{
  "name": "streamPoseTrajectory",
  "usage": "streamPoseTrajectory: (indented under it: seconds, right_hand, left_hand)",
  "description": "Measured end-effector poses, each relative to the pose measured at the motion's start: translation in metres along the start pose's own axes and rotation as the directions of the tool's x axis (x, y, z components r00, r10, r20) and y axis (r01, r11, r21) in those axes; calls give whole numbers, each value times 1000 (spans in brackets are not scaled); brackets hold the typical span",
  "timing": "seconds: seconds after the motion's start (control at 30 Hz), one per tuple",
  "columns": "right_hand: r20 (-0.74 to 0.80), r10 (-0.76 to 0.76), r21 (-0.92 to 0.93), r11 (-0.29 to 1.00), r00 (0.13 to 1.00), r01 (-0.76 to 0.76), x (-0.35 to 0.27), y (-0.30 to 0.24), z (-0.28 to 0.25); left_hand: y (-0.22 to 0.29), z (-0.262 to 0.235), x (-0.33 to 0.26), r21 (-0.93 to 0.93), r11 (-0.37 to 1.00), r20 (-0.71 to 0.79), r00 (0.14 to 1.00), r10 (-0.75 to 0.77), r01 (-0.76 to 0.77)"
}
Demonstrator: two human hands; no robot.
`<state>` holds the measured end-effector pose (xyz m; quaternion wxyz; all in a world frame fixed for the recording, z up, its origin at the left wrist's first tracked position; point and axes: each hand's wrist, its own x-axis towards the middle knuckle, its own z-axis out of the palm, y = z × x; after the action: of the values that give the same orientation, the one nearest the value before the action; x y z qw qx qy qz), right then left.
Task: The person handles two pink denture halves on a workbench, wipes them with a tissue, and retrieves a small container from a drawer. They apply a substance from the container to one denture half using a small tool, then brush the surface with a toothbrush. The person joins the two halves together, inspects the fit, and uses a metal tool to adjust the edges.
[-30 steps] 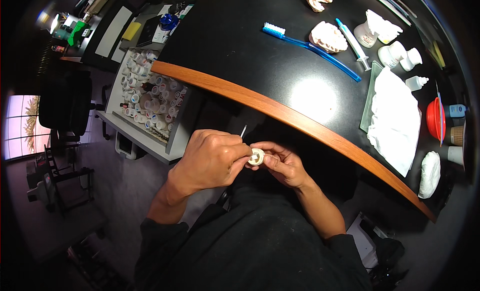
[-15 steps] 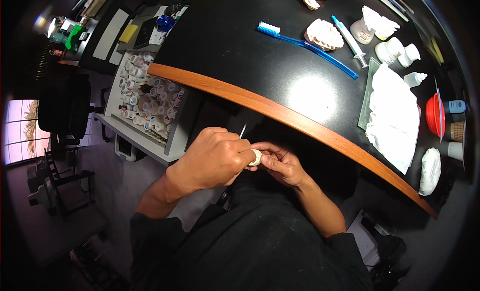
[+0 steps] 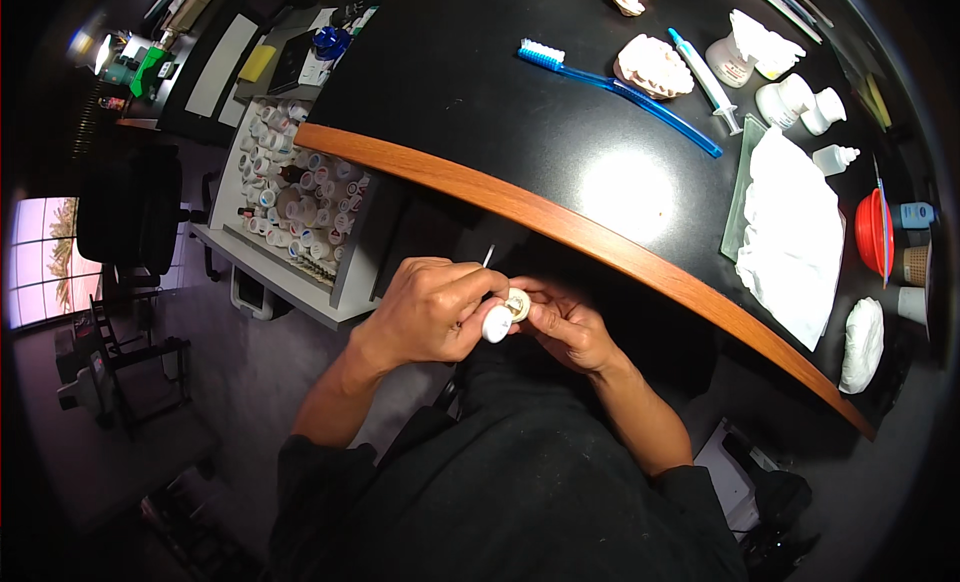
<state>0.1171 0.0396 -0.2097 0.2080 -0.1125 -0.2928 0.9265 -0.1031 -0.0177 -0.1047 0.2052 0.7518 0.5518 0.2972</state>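
Observation:
In front of my body, just off the table's edge, my right hand (image 3: 570,327) closes its fingers round a small white jar (image 3: 518,304) whose open mouth faces up. Pinched in my left hand (image 3: 432,307) is a white round cap (image 3: 496,323), held right beside the jar's rim. A thin light-coloured stick (image 3: 487,257) pokes up from behind the left hand's fingers; its lower part is hidden. What lies inside the jar is too small to make out.
A black table with a wooden edge (image 3: 560,232) carries a blue toothbrush (image 3: 640,100), dental models (image 3: 653,68), a syringe (image 3: 705,82), white bottles (image 3: 785,102), a white cloth (image 3: 790,232) and a red bowl (image 3: 874,234). Left, an open drawer (image 3: 345,304) holds many small jars.
The cap has come off the jar and moved toward my body, showing the jar's open mouth. My left hand has turned and shifted slightly right.

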Motion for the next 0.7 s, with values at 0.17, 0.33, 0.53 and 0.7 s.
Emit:
streamPoseTrajectory:
  seconds: [0.17,0.33,0.53,0.7]
  right_hand:
    - [31,-6,45,999,1000,5,-13,-5,-8]
    - [149,245,162,950,958,-268,-50,18,-52]
    - [-5,159,321,935,987,-149,-79,21,-86]
    - [-78,174,392,911,982,-131,-76,37,-100]
  left_hand:
    - [0,45,-9,-293,956,-283,953,-109,23]
    - [-67,207,-95,-785,536,-133,761,-635,310]
    - [-48,201,-70,-641,724,-210,849,-485,255]
    - [-34,199,-74,-165,940,-312,888,-338,300]
